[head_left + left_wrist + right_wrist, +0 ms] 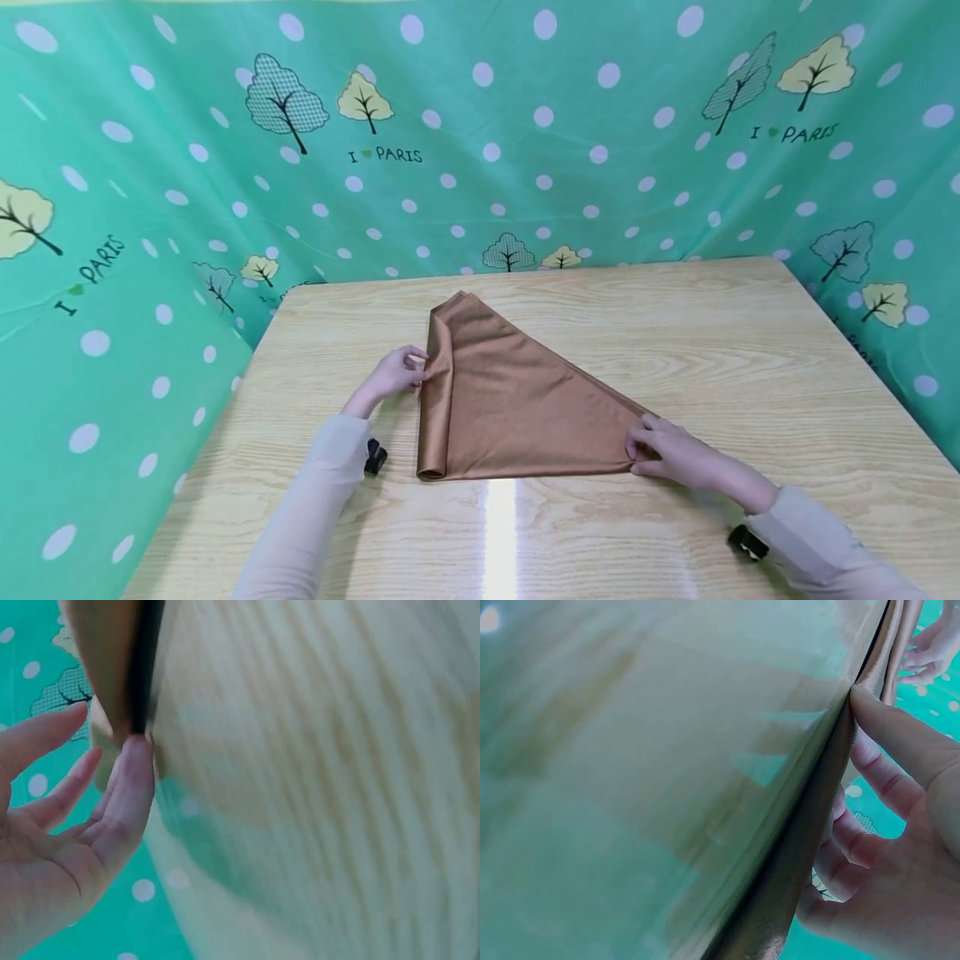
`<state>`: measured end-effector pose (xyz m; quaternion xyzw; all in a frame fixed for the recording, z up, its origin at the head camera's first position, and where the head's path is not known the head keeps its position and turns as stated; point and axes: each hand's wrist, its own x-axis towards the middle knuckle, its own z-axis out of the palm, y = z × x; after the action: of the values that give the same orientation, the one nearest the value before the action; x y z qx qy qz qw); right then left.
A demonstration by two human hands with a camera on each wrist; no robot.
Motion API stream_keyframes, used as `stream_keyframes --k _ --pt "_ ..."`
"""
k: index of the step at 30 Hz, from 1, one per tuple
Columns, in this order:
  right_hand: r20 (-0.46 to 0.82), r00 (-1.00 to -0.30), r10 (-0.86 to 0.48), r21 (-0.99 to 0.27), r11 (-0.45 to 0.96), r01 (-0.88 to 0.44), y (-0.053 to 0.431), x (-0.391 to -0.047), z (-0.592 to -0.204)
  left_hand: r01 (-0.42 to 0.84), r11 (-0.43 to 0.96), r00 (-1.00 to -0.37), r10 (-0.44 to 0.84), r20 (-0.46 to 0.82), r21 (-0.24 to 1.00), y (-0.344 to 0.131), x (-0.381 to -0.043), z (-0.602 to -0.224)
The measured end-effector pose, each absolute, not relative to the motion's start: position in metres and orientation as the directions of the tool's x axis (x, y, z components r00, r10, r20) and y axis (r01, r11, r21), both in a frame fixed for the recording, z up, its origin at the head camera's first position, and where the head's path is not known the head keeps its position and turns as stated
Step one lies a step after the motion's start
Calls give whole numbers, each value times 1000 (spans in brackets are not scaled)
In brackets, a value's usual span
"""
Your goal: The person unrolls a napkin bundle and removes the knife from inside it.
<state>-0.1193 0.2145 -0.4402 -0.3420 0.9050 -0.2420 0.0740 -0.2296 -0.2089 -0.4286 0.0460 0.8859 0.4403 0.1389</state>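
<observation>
A brown satiny cloth [525, 400] lies folded on the table, broad at the left and narrowing to the right. Its left edge is turned into a loose roll [435, 425], whose open end faces the front. My left hand [401, 371] touches the outer side of this roll with loosely bent fingers; the left wrist view has one fingertip [137, 746] against the cloth near the tabletop. At the narrow right end, my right hand [671, 450] pinches the cloth's front edge. In the right wrist view its thumb [900, 731] is on that edge and the other fingers lie partly behind it.
The wooden table [600, 542] reflects a bright strip of light at the front. A green dotted curtain [450, 108] printed with trees hangs around its back and sides. A small black device [375, 457] shows at the left wrist, another black device [747, 542] at the right.
</observation>
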Motion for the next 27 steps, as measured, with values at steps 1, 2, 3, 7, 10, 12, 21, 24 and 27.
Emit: stream_keyframes --k 1,2,3,7,10,12,21,24,27 --pt "38 -752 -658 -487 645 -589 215 -120 -440 -17 624 -961 206 -186 781 -209 -228 -426" --pt "45 -750 -660 -484 642 -595 215 -120 -440 10 639 -962 215 -166 769 -209 -227 -424" --pt "50 -749 -661 -480 641 -599 215 -120 -440 27 648 -964 218 -152 761 -209 -226 -421" --pt "65 -745 -664 -477 635 -608 215 -121 -440 69 647 -963 242 -118 759 -208 -223 -418" --pt "55 -747 -662 -482 638 -601 215 -120 -439 106 642 -954 281 -104 759 -207 -221 -416" --pt "41 -750 -660 -485 643 -592 214 -120 -438 140 642 -945 314 -92 753 -206 -219 -415" --pt "50 -752 -657 -483 643 -594 213 -120 -439 226 652 -891 438 -116 723 -198 -211 -412" --pt "54 -752 -657 -482 643 -596 214 -120 -440 252 656 -873 472 -126 712 -195 -210 -414" --pt "65 -748 -660 -481 636 -603 214 -120 -441 266 659 -862 489 -132 703 -194 -210 -416"
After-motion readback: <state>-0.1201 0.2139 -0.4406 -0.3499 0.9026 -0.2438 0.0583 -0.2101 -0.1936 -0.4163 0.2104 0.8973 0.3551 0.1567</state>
